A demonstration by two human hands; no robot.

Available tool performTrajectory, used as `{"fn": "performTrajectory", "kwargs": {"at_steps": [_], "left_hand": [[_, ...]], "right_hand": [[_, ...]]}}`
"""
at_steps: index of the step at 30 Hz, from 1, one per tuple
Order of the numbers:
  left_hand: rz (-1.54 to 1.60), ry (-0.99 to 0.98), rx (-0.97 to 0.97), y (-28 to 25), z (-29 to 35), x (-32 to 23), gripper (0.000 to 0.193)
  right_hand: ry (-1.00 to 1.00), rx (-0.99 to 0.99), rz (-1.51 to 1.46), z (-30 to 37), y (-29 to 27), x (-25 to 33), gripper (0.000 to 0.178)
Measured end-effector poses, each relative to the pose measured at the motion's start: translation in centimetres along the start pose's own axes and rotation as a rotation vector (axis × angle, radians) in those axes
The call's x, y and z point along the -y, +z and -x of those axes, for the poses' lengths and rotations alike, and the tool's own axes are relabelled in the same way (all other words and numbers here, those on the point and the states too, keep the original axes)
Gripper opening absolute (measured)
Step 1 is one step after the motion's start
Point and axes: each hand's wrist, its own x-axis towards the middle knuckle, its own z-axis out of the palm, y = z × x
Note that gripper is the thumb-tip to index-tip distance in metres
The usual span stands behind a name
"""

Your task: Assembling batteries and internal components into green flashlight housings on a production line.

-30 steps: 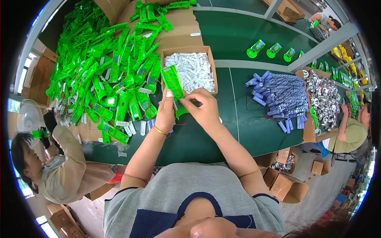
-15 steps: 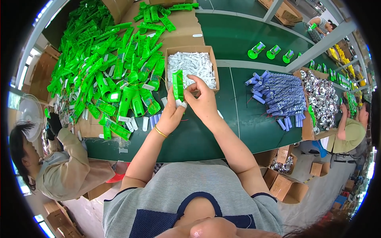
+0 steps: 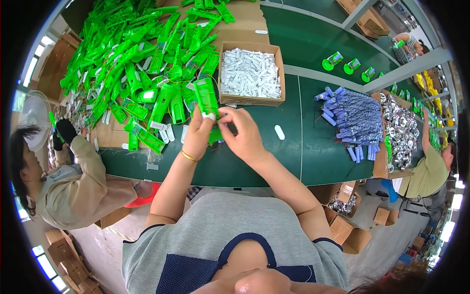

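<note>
My left hand (image 3: 197, 139), with a yellow bangle at the wrist, grips a green plastic casing (image 3: 205, 94) by its lower end. The casing tilts up over the bench and is slightly blurred. Close against that end, my right hand (image 3: 246, 137) has thumb and forefinger pinched together; what lies between them is hidden. Something small and white (image 3: 210, 116) shows by the left thumb. Between my hands, lower down, a second bit of green plastic (image 3: 215, 135) is partly covered. Just beyond the hands stands a cardboard box (image 3: 252, 100) holding many white strips (image 3: 250, 73).
Green casings (image 3: 142, 73) with thin wires heap at the left. A lone white strip (image 3: 279, 132) lies right of my hand. Blue-violet cylinders (image 3: 355, 117) and a box of shiny metal cups (image 3: 401, 132) are farther right. A co-worker (image 3: 73, 181) sits at the left, another (image 3: 428, 166) at the right.
The view has shifted, so the bench appears farther right and higher. In my left hand the casing has turned and shows a wider side. My right fingers have closed in beside its lower end.
</note>
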Motion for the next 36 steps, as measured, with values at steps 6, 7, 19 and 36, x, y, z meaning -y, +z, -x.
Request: {"fn": "performTrajectory", "kwargs": {"at_steps": [6,7,19,36], "left_hand": [[-0.112,0.008,0.006,-3.7,-0.1,-1.9,0.03],[-0.127,0.001,0.011,-3.9,0.0,-1.9,0.03],[-0.324,-0.018,0.241,-1.7,-0.4,-0.1,0.05],[-0.118,-0.066,0.394,4.0,-2.7,-1.6,0.05]], "right_hand": [[0.302,0.307,0.358,2.2,1.6,-3.8,0.033],[0.336,0.285,0.467,2.2,2.2,-4.0,0.031],[0.715,0.21,-0.715,-1.4,-3.8,-2.7,0.031],[-0.021,-0.102,0.05,-2.2,-5.3,-2.8,0.047]]}}
